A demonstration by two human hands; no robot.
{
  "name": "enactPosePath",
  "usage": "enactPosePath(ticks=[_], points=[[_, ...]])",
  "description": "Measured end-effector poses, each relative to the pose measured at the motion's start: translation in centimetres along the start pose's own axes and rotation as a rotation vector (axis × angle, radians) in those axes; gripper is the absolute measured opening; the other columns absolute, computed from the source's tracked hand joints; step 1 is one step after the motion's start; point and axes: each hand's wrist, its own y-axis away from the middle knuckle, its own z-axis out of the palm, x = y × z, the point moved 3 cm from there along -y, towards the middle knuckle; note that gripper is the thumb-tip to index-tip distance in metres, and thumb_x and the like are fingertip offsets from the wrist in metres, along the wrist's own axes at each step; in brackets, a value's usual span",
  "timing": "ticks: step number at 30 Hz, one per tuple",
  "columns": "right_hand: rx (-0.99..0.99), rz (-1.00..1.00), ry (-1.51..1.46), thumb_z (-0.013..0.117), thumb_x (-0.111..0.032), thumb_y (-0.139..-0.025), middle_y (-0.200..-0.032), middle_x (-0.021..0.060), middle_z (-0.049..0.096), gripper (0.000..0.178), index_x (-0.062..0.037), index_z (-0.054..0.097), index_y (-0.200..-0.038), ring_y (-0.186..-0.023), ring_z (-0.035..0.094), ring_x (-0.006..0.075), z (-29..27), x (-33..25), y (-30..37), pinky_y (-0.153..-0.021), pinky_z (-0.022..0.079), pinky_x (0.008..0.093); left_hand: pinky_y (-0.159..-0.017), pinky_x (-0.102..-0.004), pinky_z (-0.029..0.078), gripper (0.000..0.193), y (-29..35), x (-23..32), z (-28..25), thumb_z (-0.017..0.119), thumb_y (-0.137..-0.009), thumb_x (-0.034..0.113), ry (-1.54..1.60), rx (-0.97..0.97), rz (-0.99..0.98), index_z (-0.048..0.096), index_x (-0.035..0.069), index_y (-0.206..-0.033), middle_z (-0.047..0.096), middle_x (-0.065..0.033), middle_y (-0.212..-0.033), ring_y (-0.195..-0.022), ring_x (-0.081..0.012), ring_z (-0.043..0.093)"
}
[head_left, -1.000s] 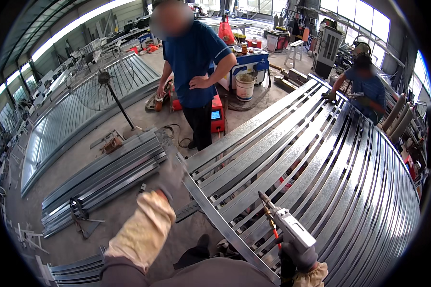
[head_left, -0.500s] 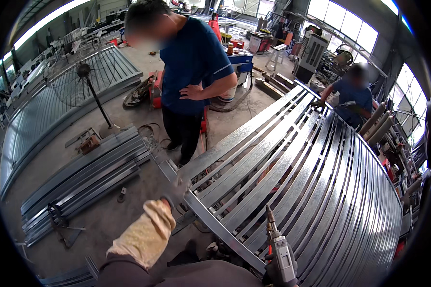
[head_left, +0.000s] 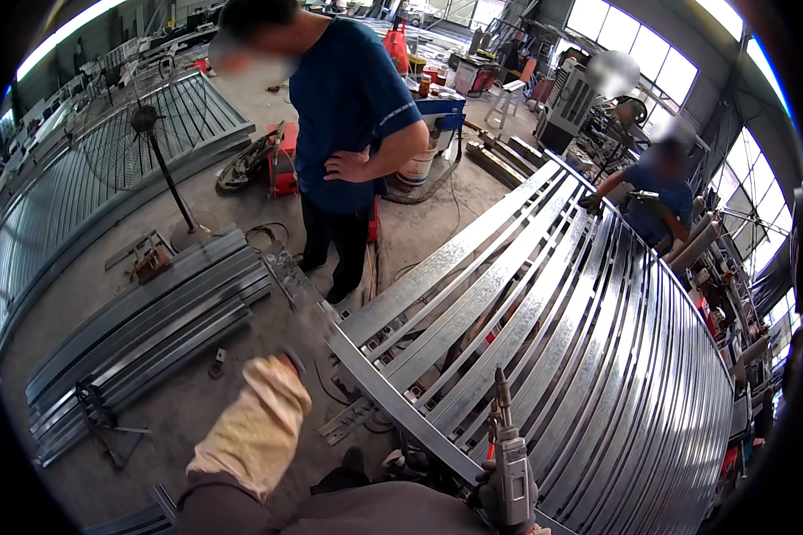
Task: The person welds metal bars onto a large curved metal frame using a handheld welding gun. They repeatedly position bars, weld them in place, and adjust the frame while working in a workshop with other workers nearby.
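My right hand [head_left: 491,492], in a dark glove at the lower edge, grips a grey welding torch [head_left: 513,477]. The torch's coppery nozzle points up and away, over the slats of a large galvanized metal frame [head_left: 531,343]. My left hand [head_left: 310,328], below a cream sleeve cover [head_left: 257,426], is near the frame's left corner. Motion smears its fingers, so I cannot make out whether it holds anything. A thin metal strip [head_left: 284,272] stretches away just beyond this hand.
A person in a blue shirt [head_left: 348,107] stands beyond the frame, hand on hip. Another person [head_left: 656,187] works at its far right edge. Metal profiles [head_left: 143,330] lie on the floor at left, near a stand fan [head_left: 165,169] and another slatted panel [head_left: 71,205].
My left hand has shifted slightly up and left, off the frame's corner. The torch stays in my right hand, a little lower and left in view. The view itself has shifted somewhat.
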Motion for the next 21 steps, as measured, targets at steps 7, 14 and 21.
enactPosePath(ticks=[7,14,21], points=[[0.162,0.102,-0.447,0.069,-0.003,-0.083,-0.111,0.0072,0.068,0.065,-0.0007,0.046,-0.144,-0.088,0.069,0.0135,1.9,1.8,0.0,-0.075,0.057,0.0288,-0.069,-0.0234,0.051,0.036,-5.9,13.1,-4.4,0.058,-0.104,0.027,0.447,0.169,-0.110,0.059,0.001,-0.130,0.064,-0.0012,-0.091,-0.077,-0.0081,0.060],[0.131,-0.117,-0.383,0.068,-0.001,-0.086,-0.123,0.0142,0.064,0.083,0.0001,0.024,-0.156,-0.095,0.068,0.0169,1.6,-1.5,-1.7,-0.084,0.057,0.0317,-0.084,-0.0243,0.053,0.056,17.2,10.3,11.0,0.062,-0.102,0.020,0.788,-0.625,-0.630,0.040,0.002,-0.151,0.065,-0.0085,-0.118,-0.100,-0.0117,0.062],[0.177,-0.230,-0.339,0.067,-0.003,-0.090,-0.121,0.0140,0.064,0.083,-0.0012,0.020,-0.158,-0.096,0.067,0.0167,0.6,0.6,-1.5,-0.083,0.057,0.0312,-0.109,-0.0356,0.043,0.085,24.1,18.8,16.1,0.073,-0.089,0.020,0.415,-1.155,-0.107,0.027,0.001,-0.158,0.056,-0.0166,-0.134,-0.123,-0.0242,0.056]])
